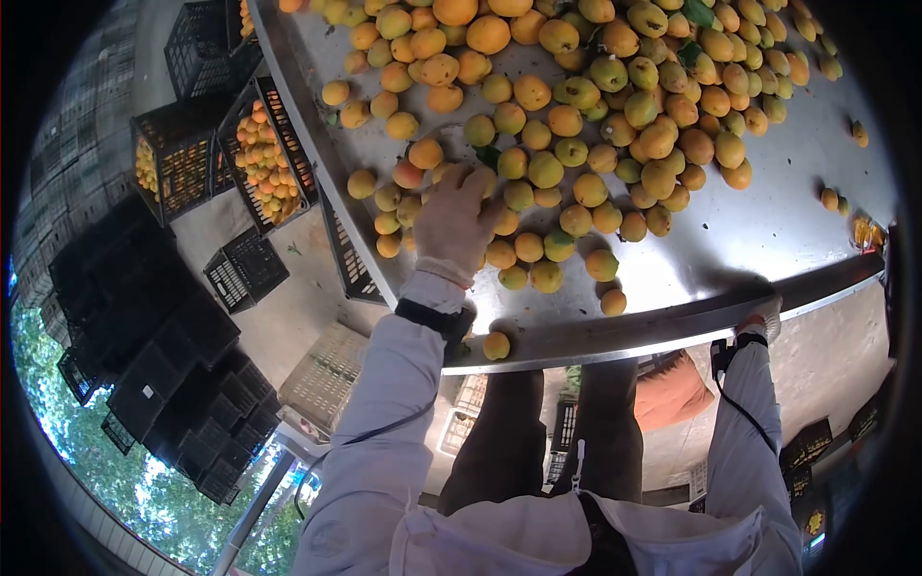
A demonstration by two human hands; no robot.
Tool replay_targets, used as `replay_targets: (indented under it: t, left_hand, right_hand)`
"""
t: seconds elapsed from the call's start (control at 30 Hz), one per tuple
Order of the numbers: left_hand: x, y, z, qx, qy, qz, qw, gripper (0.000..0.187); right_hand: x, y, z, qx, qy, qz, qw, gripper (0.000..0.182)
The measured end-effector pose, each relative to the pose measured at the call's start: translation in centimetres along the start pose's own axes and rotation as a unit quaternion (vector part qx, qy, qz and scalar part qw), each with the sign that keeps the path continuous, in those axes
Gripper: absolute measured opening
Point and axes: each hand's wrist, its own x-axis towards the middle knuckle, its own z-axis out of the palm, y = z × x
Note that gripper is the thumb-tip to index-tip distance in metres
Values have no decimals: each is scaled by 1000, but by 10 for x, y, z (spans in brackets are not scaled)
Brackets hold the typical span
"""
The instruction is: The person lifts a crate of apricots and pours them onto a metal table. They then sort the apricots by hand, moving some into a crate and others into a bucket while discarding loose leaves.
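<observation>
Many yellow-orange apricots (547,170), some with green patches, lie spread over a metal sorting table (672,274). My left hand (454,219), in a pale glove, reaches in among them at the left side of the table. Its fingers are curled down around an apricot, which they mostly hide. Several other apricots touch or surround this hand. Far to the right, my right hand (767,315) is at the table's raised front rim. Its fingers are mostly hidden there, so their pose does not show. A lone apricot (496,346) sits against the rim near my left forearm.
Left of the table, black crates hold apricots (267,163), and a smaller black crate (245,270) stands on the floor. Stacked dark crates (163,355) rise farther left. An orange-brown sack or cloth (672,392) lies beneath the table's front edge. Green leaves (698,12) are mixed among the fruit.
</observation>
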Motion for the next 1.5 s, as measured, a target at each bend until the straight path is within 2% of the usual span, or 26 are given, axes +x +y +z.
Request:
replay_targets:
  t: [0.07, 0.1, 0.23, 0.33, 0.4, 0.43, 0.5, 0.53, 0.6, 0.63, 0.67, 0.73, 0.8, 0.87, 0.9, 0.97, 1.0, 1.1, 1.2, 1.23, 1.3, 1.33, 1.4, 1.5]
  left_hand:
    - [6, 8, 13, 124, -43, 81, 988, 38]
    - [7, 14, 17, 168, -97, 46, 980, 46]
    - [12, 22, 27, 189, -97, 29, 977, 48]
    - [19, 14, 32, 176, -84, 50, 979, 47]
    - [29, 4, 32, 136, -64, 88, 985, 50]
    - [35, 0, 27, 135, -65, 88, 985, 50]
    - [44, -7, 16, 27, -103, 51, 993, 53]
    - [43, -7, 15, 26, -105, 51, 993, 53]
    - [37, -8, 11, -145, -23, 8, 989, 49]
    - [28, -4, 0, -246, -55, -84, 964, 47]
    - [18, -10, -2, -246, -55, -85, 964, 47]
    - [-5, -34, -6, -286, 105, -137, 943, 43]
    - [-35, -62, -19, -342, 201, -162, 904, 40]
    - [-67, -117, -28, -233, 257, -221, 911, 37]
    - [-80, -145, -33, -232, 257, -223, 911, 37]
    - [-97, -193, -40, -218, 225, -343, 886, 41]
    - [-102, -211, -38, -219, 227, -344, 884, 41]
    - [-106, -246, -29, -190, 228, -332, 895, 43]
    - [-95, -244, -23, -235, 256, -322, 881, 44]
    - [-85, -201, -24, -167, 257, -234, 923, 42]
    - [-60, -115, -25, -69, 225, -70, 969, 36]
    - [-48, -80, -22, -41, 193, 3, 980, 33]
    - [-24, -39, -8, 56, 122, 103, 986, 34]
    - [2, -3, 24, 127, 116, 143, 975, 36]
  right_hand:
    - [-5, -2, 1, -7, 10, -2, 1000, 51]
    - [-7, -3, 2, -12, 15, -4, 1000, 52]
    - [-14, -7, 3, -43, 28, -5, 999, 56]
    - [-9, -10, 6, -98, 25, 6, 995, 59]
    - [4, -5, 1, -170, 51, 47, 983, 59]
    - [29, 7, -10, -197, 22, 8, 980, 59]
    - [69, 24, -28, -226, -5, -31, 974, 59]
    - [67, 24, -26, -175, -17, -23, 984, 59]
    - [87, 34, -34, -125, -29, -15, 992, 59]
    - [86, 32, -33, -91, -24, -20, 995, 57]
    - [71, 28, -30, -68, -15, -22, 997, 55]
    - [38, 18, -19, -37, 1, -20, 999, 51]
    - [20, 11, -11, -16, 12, -16, 1000, 47]
    - [11, 7, -7, -3, 17, -14, 1000, 43]
    - [7, 5, -6, 3, 18, -13, 1000, 41]
    - [4, 1, -2, 16, 21, -13, 1000, 37]
    - [1, 0, 0, 21, 19, -11, 1000, 35]
    - [-2, -4, 5, 39, 20, -12, 999, 29]
    - [3, -3, 2, 36, 19, 3, 999, 24]
    - [9, -3, 1, 33, 20, 10, 999, 23]
    - [39, 3, -11, 33, 21, 16, 999, 21]
    - [64, 16, -22, 46, -30, -10, 998, 20]
    - [68, 20, -25, 63, -80, -36, 994, 19]
    - [56, 18, -18, 37, -48, -40, 997, 28]
